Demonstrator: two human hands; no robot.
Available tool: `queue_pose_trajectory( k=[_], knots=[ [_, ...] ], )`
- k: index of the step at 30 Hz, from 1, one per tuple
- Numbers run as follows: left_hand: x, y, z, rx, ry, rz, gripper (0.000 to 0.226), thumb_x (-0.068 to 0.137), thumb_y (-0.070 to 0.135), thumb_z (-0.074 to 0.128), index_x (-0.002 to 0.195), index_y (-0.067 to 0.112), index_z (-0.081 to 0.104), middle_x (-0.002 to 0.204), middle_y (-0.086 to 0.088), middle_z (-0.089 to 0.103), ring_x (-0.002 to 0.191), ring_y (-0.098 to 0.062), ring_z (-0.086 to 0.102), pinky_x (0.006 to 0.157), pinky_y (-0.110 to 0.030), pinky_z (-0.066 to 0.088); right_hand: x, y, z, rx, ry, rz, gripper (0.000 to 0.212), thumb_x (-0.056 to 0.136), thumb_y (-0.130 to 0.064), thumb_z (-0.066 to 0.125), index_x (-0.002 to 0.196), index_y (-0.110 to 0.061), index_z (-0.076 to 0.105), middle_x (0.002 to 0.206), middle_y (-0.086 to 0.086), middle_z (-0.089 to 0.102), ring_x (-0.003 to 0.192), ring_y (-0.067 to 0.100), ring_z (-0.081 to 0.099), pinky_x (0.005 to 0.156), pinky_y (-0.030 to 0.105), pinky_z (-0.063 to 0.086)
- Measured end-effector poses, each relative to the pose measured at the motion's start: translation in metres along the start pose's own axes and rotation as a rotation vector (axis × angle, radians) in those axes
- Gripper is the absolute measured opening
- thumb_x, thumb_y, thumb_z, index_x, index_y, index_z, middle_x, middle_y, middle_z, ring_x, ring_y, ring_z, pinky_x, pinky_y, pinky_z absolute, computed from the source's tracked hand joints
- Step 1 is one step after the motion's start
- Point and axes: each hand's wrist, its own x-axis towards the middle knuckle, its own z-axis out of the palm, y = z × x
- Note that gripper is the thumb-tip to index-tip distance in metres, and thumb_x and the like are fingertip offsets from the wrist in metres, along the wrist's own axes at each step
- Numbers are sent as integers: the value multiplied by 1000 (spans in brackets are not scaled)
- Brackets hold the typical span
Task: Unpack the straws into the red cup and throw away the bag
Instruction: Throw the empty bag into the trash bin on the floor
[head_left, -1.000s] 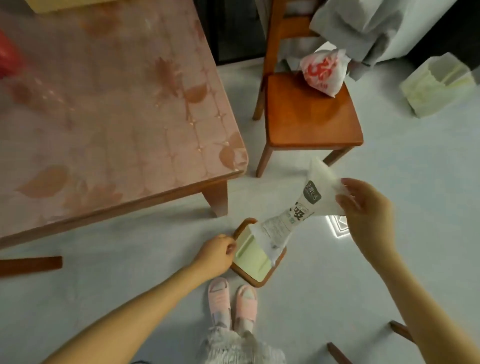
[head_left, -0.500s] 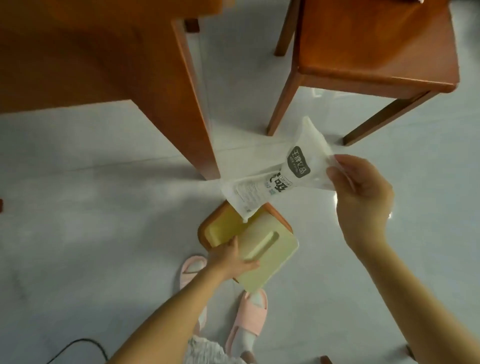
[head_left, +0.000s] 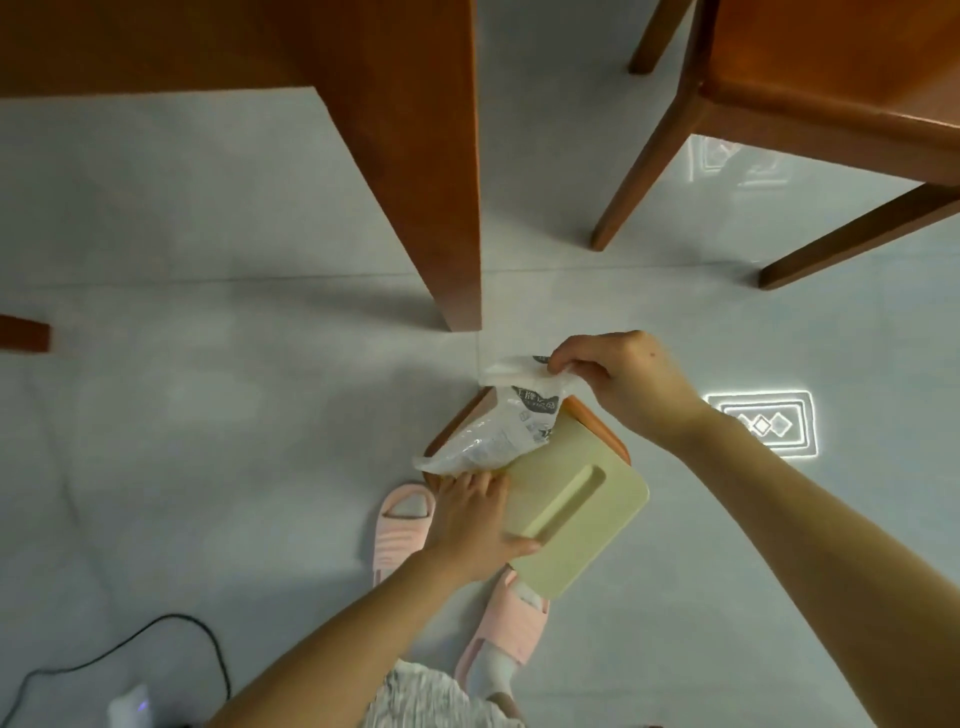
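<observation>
The empty clear straw bag (head_left: 498, 431) with black print hangs from my right hand (head_left: 623, 387), which pinches its top end. Its lower end lies across the open mouth of a small floor bin with a brown rim (head_left: 597, 423). My left hand (head_left: 472, 519) holds the bin's pale yellow-green swing lid (head_left: 576, 514) tipped open, fingers on its left edge. The red cup and the straws are out of view.
A wooden table leg (head_left: 431, 182) stands just behind the bin, and a wooden chair (head_left: 810, 109) is at the upper right. My feet in pink slippers (head_left: 402, 525) are beside the bin. A black cable (head_left: 156, 634) lies on the grey floor at lower left.
The camera has tilted down and closer to the floor. My right hand has lowered the bag onto the bin's opening, and my left hand has swung the lid further open.
</observation>
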Motion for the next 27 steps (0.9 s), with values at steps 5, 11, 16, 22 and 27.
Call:
queue_pose_trajectory(
  k=[5,11,16,22,27],
  knots=[
    [-6,-10,6,-13,68,-4,90,61,75,20,125,18,43,124,-2,55,114,-24,46,96,-38,29,4,13,28,-248,-301,-95,29,54,13,62,72,-9,71,61,14,67,52,34,64,44,36,53],
    [-8,-13,13,-15,187,-8,73,64,75,34,106,19,57,100,1,68,94,-24,59,81,-41,40,20,-7,85,-516,-599,-145,37,83,5,46,111,-12,64,112,8,65,113,28,56,98,34,41],
    [-12,-11,16,-45,295,-47,59,63,72,44,86,22,65,77,5,71,73,-21,64,69,-36,45,1,6,130,-719,-830,-97,34,92,1,41,125,3,48,127,17,57,112,28,58,93,36,48],
    [-11,-13,22,-96,349,-54,49,62,71,48,68,24,60,59,9,62,62,-17,55,62,-33,39,12,12,138,-643,-1047,65,46,97,-14,39,143,-20,37,133,7,51,104,25,54,84,32,45],
    [-12,-11,17,-64,323,-63,52,60,72,46,63,21,59,54,5,59,59,-21,55,60,-35,40,17,1,105,-593,-633,223,36,92,-7,41,125,-14,54,109,4,63,94,24,59,66,27,44]
  ],
)
